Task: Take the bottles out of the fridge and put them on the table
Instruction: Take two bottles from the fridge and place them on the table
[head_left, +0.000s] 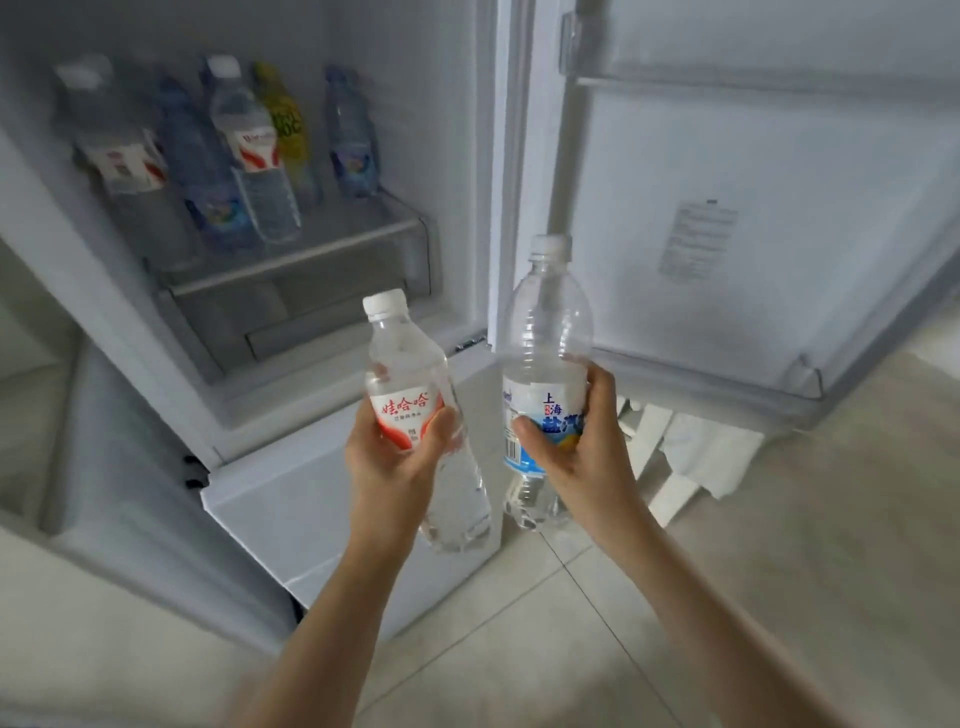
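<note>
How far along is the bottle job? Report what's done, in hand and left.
Done: nothing shows as delivered; no table is in view. In hand: the left hand grips a red-label bottle and the right hand a blue-label bottle, both out in front of the open fridge. Left: five bottles on the fridge shelf, among them a yellow bottle.

fridge shelf (291, 244) | five bottles (249, 150) standing | floor (779, 519) tiled

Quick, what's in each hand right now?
Left hand: closed around the red-label bottle.
Right hand: closed around the blue-label bottle.
</note>
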